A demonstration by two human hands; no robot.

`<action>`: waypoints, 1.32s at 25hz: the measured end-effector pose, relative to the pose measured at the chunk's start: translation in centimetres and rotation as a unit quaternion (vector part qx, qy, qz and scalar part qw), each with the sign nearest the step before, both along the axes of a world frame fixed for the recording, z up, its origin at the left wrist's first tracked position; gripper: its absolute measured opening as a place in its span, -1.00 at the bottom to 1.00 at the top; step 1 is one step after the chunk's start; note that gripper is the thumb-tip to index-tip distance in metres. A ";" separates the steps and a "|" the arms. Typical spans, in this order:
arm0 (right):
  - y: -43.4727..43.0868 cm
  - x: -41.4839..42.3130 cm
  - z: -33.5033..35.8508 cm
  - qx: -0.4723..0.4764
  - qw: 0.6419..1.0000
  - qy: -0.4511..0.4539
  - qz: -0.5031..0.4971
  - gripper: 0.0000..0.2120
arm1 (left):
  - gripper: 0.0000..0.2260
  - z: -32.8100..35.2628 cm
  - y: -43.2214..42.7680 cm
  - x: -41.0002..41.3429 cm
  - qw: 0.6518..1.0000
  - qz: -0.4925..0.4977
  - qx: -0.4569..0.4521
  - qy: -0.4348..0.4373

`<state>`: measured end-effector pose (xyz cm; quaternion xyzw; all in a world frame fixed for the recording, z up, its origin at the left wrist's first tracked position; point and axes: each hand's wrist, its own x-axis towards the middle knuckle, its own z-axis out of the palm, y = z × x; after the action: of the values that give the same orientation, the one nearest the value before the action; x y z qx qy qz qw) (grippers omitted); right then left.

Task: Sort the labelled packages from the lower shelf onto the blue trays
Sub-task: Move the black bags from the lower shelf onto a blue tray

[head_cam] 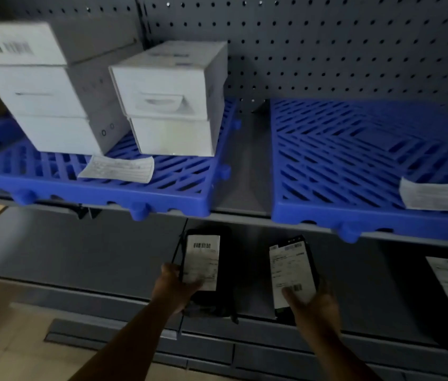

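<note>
Two dark labelled packages stood lengthwise at the lower shelf [93, 270] front edge: left hand [174, 285] gripped the left package [207, 270], right hand [312, 303] clasped the right package [293, 273].

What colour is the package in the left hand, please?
Black, with a white barcoded label: the package in the left hand shows in the head view.

Single head-worn view, facing forward and down, close to the shelving [239, 213], both forearms entering from below

Barcodes on pkg labels [203, 261], box [13, 46]; txt unreadable.
</note>
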<state>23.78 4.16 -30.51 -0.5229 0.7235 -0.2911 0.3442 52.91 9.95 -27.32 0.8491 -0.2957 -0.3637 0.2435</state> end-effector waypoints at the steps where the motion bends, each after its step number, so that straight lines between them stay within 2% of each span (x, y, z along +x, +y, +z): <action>1: 0.4 0.1 0.6 0.002 1.000 -0.030 -0.005 -0.32 | -0.45 0.3 0.2 0.4 0.999 -0.017 0.015 0.035; 3: 1.4 -0.3 2.1 0.015 0.998 -0.052 -0.026 -0.39 | -0.65 0.9 1.2 0.7 0.994 -0.061 0.030 0.081; 4: 1.9 -0.5 2.8 0.019 0.998 -0.043 -0.030 -0.38 | -0.72 1.2 1.9 0.6 0.994 -0.052 0.009 0.096; 6: 2.7 -1.2 3.9 0.025 0.998 -0.042 -0.035 -0.37 | -0.82 2.0 3.3 0.2 0.991 0.027 -0.053 0.118; 8: 3.8 -1.7 4.7 0.027 0.997 -0.057 -0.041 -0.38 | -0.77 1.9 4.7 0.3 0.988 0.069 -0.089 0.102; 10: 4.7 -2.1 5.3 0.029 0.996 -0.069 -0.048 -0.39 | -0.71 2.1 6.2 0.1 0.986 0.062 -0.096 0.120; 13: 6.1 -2.1 6.1 0.046 0.993 -0.093 -0.052 -0.39 | -0.78 2.8 8.5 -0.9 0.965 0.100 -0.116 0.213; 16: 7.4 -2.4 6.8 0.037 0.992 -0.107 -0.052 -0.44 | -0.74 3.4 10.9 -2.6 0.937 0.172 -0.132 0.273; 19: 8.3 -3.5 8.0 0.026 0.992 -0.114 -0.045 -0.52 | -0.80 5.2 12.4 -4.7 0.916 0.180 -0.138 0.331; 23: 9.6 -6.7 9.5 0.012 0.985 -0.160 -0.063 -0.52 | -0.65 8.0 13.4 -8.9 0.915 0.154 -0.139 0.347; 27: 10.8 -11.9 10.8 0.001 0.980 -0.183 -0.074 -0.55 | -0.73 9.6 13.9 -14.3 0.926 0.133 -0.173 0.307; 33: 12.9 -18.0 11.9 -0.035 0.977 -0.195 -0.076 -0.48 | -0.61 10.1 16.0 -19.9 0.938 0.141 -0.190 0.254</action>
<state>5.79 17.07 -18.56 -0.4115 0.6692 -0.4378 0.4373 33.01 25.99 -17.19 0.6991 -0.1646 -0.4662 0.5165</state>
